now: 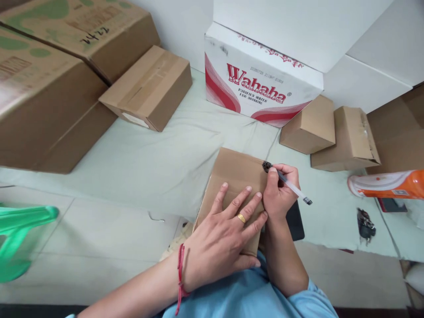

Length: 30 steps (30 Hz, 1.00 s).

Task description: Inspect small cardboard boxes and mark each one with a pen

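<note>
A brown cardboard box (pixel 240 170) stands at the near edge of the cloth-covered table, close against my body. My left hand (pixel 228 229) lies flat on it with the fingers spread, holding nothing. In my right hand (pixel 281 190) a slim pen (pixel 293 186) with a clear barrel is pinched, its dark end pointing down and right. The pen's other end reaches the box's far right corner, by a black patch (pixel 266 166). Whether that patch is ink or an object I cannot tell. A flat dark item (pixel 296 223) is partly hidden behind my right wrist.
Ahead stands a white Wahaha carton (pixel 261 86). Large brown cartons (pixel 43 119) and a smaller closed box (pixel 149 88) are at left. Two small boxes (pixel 308 123), an orange-and-white bottle (pixel 387 184) and keys (pixel 365 224) lie right. A green stool (pixel 28 216) is low left.
</note>
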Available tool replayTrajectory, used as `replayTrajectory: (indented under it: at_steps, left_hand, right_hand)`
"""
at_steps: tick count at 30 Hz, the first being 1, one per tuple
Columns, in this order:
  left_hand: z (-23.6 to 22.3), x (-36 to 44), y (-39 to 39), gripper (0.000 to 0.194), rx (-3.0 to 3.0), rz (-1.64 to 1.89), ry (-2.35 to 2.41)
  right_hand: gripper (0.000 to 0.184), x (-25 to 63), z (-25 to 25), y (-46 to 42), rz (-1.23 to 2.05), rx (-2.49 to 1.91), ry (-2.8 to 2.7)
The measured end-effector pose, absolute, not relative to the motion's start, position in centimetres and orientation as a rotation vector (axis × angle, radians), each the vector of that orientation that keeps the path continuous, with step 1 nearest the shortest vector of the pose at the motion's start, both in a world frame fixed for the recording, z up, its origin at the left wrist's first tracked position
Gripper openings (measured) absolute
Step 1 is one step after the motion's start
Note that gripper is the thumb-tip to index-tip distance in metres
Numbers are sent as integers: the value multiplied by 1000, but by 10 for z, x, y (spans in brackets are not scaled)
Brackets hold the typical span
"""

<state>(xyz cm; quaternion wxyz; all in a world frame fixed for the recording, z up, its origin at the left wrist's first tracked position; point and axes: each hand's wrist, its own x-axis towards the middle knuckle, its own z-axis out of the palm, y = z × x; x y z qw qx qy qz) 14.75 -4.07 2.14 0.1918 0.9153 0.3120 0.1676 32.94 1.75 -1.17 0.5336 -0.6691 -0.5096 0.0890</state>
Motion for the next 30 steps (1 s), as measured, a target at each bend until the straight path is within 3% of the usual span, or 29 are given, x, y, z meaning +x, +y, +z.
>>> replayTrajectory:
  at_steps: [22,30]
  left_hand:
    - [22,146,-39,88,2567,469,860]
    - [23,146,-39,87,2558,470,859]
  right_hand:
    - [6,338,-4,15,108,-1603,-1118]
    - [11,347,0,10,177,-1611,-1131]
